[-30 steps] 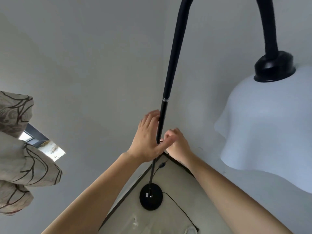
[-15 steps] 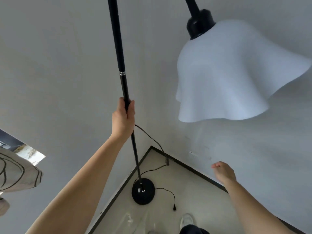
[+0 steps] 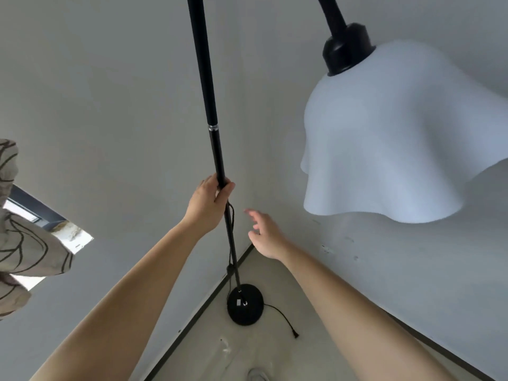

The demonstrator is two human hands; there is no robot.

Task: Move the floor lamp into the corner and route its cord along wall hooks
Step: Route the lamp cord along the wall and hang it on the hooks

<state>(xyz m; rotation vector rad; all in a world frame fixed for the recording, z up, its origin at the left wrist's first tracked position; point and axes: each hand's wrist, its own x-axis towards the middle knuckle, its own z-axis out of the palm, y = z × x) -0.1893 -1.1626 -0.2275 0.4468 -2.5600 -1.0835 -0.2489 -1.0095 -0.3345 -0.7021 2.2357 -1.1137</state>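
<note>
Your left hand [image 3: 209, 205] is wrapped tight around the lamp pole [image 3: 214, 149], fingers curled round the front of it, a bit below the silver joint ring [image 3: 213, 128]. Your right hand [image 3: 265, 235] isn't holding anything, it's just hanging in the air with the fingers loosely spread, right of the pole and a little lower than your left hand, close to it but not touching.

The cord [image 3: 230, 215] pops out just under your left hand and runs down along the pole, right against it, so it sits between your two hands. Follow the pole down and you hit the round black base [image 3: 245, 304], parked on the floor [image 3: 288, 350] snug in the corner where the two walls meet. From the right side of the base another bit of cord [image 3: 280, 316] curls across the floor and ends loose, well clear of the pole.

Up and right of the pole, the white wavy shade [image 3: 384, 138] hangs off the black socket [image 3: 345, 52], well above your right hand.
</note>
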